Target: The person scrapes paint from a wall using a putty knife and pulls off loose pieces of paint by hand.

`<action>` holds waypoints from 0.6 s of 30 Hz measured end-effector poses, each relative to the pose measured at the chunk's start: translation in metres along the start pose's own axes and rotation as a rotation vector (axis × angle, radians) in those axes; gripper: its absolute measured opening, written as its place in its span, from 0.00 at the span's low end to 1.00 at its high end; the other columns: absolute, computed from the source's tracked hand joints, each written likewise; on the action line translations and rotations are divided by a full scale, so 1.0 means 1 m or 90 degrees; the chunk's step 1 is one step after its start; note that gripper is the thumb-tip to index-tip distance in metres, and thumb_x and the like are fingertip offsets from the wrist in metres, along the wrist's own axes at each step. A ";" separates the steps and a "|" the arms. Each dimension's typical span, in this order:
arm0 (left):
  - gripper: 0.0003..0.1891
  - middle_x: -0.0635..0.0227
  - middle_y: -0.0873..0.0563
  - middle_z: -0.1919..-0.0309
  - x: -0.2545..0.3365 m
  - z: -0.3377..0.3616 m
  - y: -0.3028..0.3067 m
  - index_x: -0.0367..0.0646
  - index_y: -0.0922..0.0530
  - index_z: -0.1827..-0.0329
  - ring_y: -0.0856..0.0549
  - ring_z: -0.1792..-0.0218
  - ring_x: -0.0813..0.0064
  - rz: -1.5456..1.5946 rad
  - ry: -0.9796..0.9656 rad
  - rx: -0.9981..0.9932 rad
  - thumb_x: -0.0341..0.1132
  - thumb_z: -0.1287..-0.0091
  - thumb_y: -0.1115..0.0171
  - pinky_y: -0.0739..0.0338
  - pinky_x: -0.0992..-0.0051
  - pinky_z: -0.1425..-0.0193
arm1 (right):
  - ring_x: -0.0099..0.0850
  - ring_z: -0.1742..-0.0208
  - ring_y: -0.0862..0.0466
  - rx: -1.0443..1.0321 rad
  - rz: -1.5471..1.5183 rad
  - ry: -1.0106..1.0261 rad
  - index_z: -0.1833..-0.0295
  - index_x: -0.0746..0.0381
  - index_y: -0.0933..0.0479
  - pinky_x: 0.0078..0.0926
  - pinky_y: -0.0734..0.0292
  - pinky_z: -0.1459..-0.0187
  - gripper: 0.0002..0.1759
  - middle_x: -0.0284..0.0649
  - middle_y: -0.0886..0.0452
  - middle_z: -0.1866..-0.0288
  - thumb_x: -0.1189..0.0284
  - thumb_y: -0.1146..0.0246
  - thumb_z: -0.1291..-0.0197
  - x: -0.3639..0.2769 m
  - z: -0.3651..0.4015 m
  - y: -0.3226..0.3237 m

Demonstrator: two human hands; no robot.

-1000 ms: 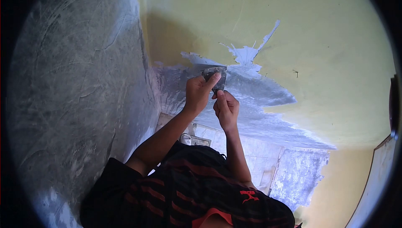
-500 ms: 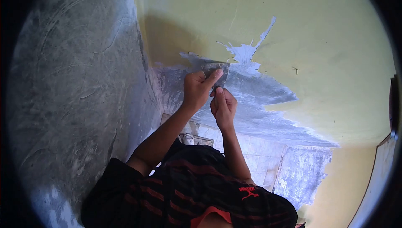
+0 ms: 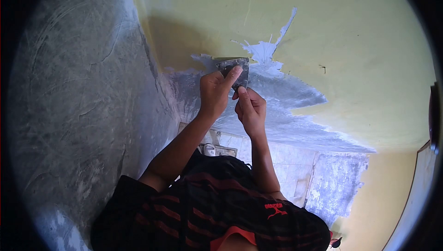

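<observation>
A putty knife [image 3: 241, 76] with a broad, stained metal blade points up at the wall, its far edge at the ragged border of the yellow paint [image 3: 323, 29]. My left hand [image 3: 213, 93] is closed around the blade's left side, with the thumb pressed flat on its face. Lower down, my right hand [image 3: 253, 111] grips the narrow end with thumb and curled fingers; the handle is mostly hidden in it. Bare grey plaster [image 3: 277, 92] spreads below and beside the blade. Just right of it, a pale patch [image 3: 264, 50] breaks into the yellow paint.
A rough grey wall [image 3: 83, 98] meets the painted wall at a corner on the left. Whitish tiles [image 3: 284, 163] show far below, with a light-coloured shoe or slipper [image 3: 209, 149] near my body. A small dark nail or hook [image 3: 323, 68] sticks out at right.
The view has shifted slightly, so the wall appears further up and left. Both hands still hold the putty knife, whose blade now shows more of its face.
</observation>
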State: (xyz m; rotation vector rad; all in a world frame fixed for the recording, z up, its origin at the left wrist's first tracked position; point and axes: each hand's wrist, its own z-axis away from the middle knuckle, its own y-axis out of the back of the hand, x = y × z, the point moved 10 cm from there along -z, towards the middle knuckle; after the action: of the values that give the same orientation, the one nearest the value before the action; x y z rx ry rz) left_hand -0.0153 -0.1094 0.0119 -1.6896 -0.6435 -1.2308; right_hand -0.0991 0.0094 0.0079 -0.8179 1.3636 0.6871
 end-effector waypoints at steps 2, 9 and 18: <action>0.30 0.82 0.27 0.86 -0.006 0.004 0.000 0.41 0.28 0.86 0.33 0.79 0.90 -0.010 -0.001 -0.010 0.44 0.28 0.25 0.42 0.75 0.77 | 0.13 0.84 0.38 0.029 0.017 0.025 0.63 0.62 0.20 0.19 0.47 0.80 0.20 0.24 0.32 0.83 0.60 0.42 0.17 0.007 0.003 0.002; 0.29 0.82 0.28 0.86 -0.020 0.003 0.003 0.41 0.27 0.86 0.34 0.79 0.90 -0.061 -0.003 -0.010 0.44 0.28 0.25 0.43 0.75 0.77 | 0.13 0.84 0.38 0.017 0.012 -0.023 0.63 0.63 0.20 0.19 0.47 0.80 0.21 0.24 0.34 0.84 0.61 0.42 0.17 0.012 0.004 0.007; 0.31 0.79 0.29 0.88 -0.016 -0.002 0.009 0.40 0.28 0.87 0.35 0.80 0.88 -0.096 -0.040 -0.005 0.44 0.29 0.23 0.41 0.72 0.78 | 0.13 0.84 0.39 0.035 0.004 0.022 0.64 0.62 0.21 0.19 0.48 0.80 0.21 0.24 0.33 0.84 0.60 0.42 0.17 0.023 0.005 0.001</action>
State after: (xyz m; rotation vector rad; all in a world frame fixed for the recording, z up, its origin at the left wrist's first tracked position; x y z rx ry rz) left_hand -0.0149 -0.1132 -0.0061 -1.7174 -0.8180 -1.2894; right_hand -0.0952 0.0134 -0.0150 -0.7855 1.4101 0.6408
